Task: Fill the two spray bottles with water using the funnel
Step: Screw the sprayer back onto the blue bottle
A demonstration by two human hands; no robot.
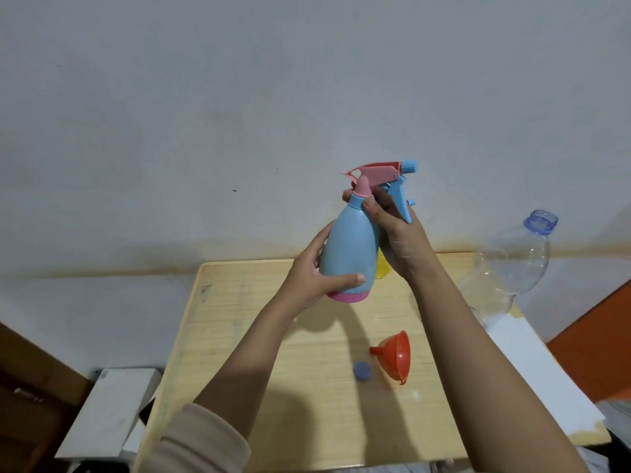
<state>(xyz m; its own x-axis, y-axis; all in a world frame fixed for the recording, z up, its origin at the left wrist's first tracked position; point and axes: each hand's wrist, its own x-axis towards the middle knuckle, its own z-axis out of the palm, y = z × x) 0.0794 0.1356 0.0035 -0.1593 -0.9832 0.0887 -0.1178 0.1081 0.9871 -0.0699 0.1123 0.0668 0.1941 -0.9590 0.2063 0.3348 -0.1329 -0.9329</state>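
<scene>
I hold a light blue spray bottle (348,247) with a pink base above the wooden table (239,336). My left hand (316,278) grips its lower body. My right hand (397,230) is closed around the neck, just under the pink and blue spray head (382,175). A yellow bottle (381,268) shows only as a sliver behind the blue one and my right hand. An orange funnel (396,356) lies on its side on the table, with a small blue cap (362,370) to its left. A clear plastic water bottle (512,264) stands uncapped at the right.
A white sheet (532,370) covers the table's right side. A white box (112,411) sits lower at the left beside dark wooden furniture (30,377). An orange surface (601,346) is at the far right. A grey wall stands right behind the table.
</scene>
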